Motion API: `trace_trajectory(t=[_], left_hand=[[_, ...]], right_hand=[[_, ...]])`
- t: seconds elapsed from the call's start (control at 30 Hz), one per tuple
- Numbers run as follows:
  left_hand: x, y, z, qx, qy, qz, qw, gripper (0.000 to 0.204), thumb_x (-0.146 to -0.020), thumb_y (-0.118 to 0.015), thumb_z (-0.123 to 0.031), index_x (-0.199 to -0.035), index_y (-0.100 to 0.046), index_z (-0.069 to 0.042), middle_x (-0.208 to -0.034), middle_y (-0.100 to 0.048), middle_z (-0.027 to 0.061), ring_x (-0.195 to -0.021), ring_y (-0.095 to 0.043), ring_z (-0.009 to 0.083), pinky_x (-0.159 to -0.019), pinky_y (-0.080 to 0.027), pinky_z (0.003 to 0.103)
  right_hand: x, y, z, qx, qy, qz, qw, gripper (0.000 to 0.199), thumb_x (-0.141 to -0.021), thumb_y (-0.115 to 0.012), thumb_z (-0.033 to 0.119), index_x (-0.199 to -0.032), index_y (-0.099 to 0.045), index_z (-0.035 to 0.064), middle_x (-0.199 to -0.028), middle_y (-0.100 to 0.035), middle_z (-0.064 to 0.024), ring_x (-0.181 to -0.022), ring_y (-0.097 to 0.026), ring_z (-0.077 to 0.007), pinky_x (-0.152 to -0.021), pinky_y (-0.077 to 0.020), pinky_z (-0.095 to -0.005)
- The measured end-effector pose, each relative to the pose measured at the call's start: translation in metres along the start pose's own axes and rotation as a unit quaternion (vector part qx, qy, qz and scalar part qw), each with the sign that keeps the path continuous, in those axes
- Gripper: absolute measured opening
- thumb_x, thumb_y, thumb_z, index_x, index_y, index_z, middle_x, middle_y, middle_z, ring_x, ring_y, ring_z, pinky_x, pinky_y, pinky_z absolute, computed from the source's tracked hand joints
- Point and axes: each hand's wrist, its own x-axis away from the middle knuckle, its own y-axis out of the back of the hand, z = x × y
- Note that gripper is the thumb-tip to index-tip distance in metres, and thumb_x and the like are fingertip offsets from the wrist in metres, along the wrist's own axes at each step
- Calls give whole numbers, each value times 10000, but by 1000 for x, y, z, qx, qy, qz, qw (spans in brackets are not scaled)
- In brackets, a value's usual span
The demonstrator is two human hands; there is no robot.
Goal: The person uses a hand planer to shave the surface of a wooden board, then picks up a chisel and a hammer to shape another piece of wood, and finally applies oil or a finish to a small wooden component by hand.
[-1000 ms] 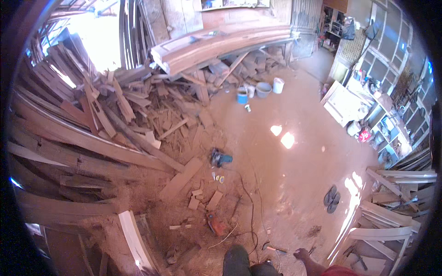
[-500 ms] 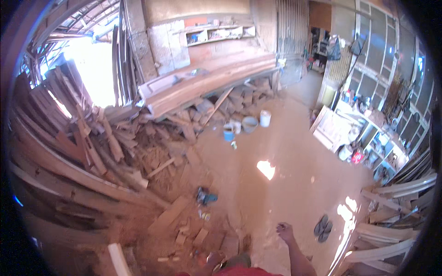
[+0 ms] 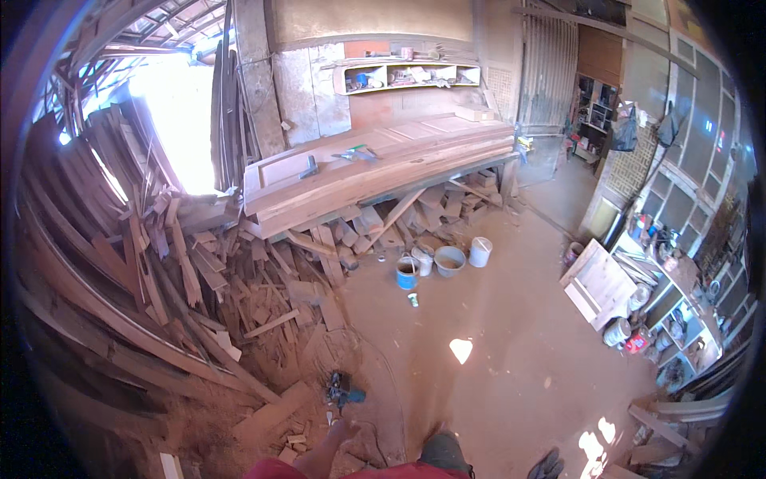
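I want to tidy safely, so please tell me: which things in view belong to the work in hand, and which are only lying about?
Probably in the work, being nearest the left hand:
blue-and-black power tool
small wood blocks, less surely

Apparently just lying about, away from the hand:
blue bucket
grey basin
white bucket
dark sandals

Dusty floor (image 3: 519, 391) bears a power tool (image 3: 341, 389), scrap wood (image 3: 271, 322), a blue bucket (image 3: 407, 279), a grey tub (image 3: 450, 270), a white bucket (image 3: 480, 254) and sandals (image 3: 546, 465) | Long planks (image 3: 383, 180) lie stacked across a bench (image 3: 509, 182) | Small goods (image 3: 419, 75) crowd the open wall shelf (image 3: 386, 77)
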Motion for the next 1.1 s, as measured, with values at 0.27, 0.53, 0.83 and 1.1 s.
trace_trajectory(t=[0.27,0.53,0.83,1.1], left_hand=[[-47,52,-76,134,258,148,945,540,-892,-581,-499,-1181,-630,-46,-1068,-686,230,-1006,-663,392,-867,-526,483],[-238,120,-56,210,232,-98,945,430,-936,-601,-344,-1237,-617,-37,-1087,-689,208,-1021,-669,364,-894,-522,432],[-472,323,-32,247,301,-324,862,507,-867,-699,-318,-1282,-580,-51,-1186,-642,207,-1123,-597,401,-947,-490,459],[-700,626,36,0,96,-482,871,707,-835,-735,-409,-1418,-455,-123,-1418,-442,201,-1327,-409,412,-1104,-343,505]], right_hand=[[-218,66,96,83,-2,80,993,293,-873,-592,312,-909,-665,31,-864,-673,-151,-797,-634,-325,-717,-499,-461],[-568,171,422,-1,300,-182,936,235,-826,-630,228,-923,-651,14,-762,-637,-176,-715,-614,-363,-673,-478,-475],[-513,161,921,-290,504,-20,813,541,-955,-620,152,-1433,-410,10,-1013,-631,-86,-877,-604,-126,-766,-518,-266],[-551,140,1076,-289,535,-19,794,588,-947,-628,175,-1457,-380,22,-1039,-640,-92,-907,-615,-151,-808,-518,-289]])
